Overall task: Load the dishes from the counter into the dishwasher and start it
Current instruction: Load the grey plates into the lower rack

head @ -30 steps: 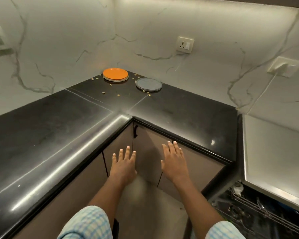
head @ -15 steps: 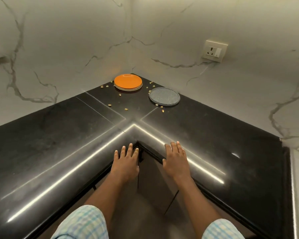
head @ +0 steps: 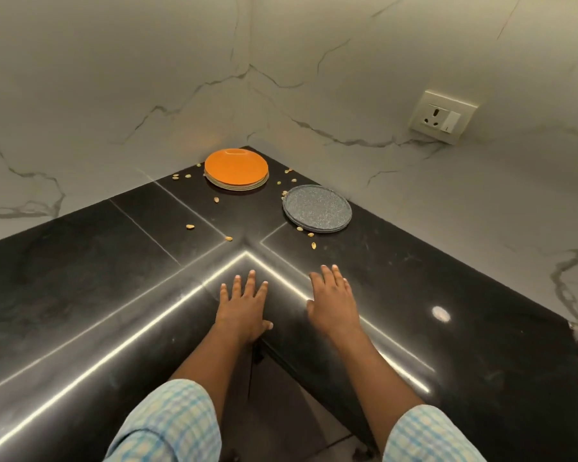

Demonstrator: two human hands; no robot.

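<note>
An orange plate tops a small stack of pale plates in the far corner of the black counter. To its right lies a speckled grey plate on another like it. My left hand and my right hand reach forward side by side over the counter's inner corner, fingers straight and spread, holding nothing. Both hands are well short of the plates. The dishwasher is out of view.
Small yellowish seeds lie scattered on the counter around the plates. Marble walls close off the corner behind them, and a wall socket sits on the right wall. Dark cabinet fronts show below my arms.
The view has moved forward and up from the cabinet fronts to the counter corner. Both hands have advanced from below the counter edge to above it. The open dishwasher has left the frame.
</note>
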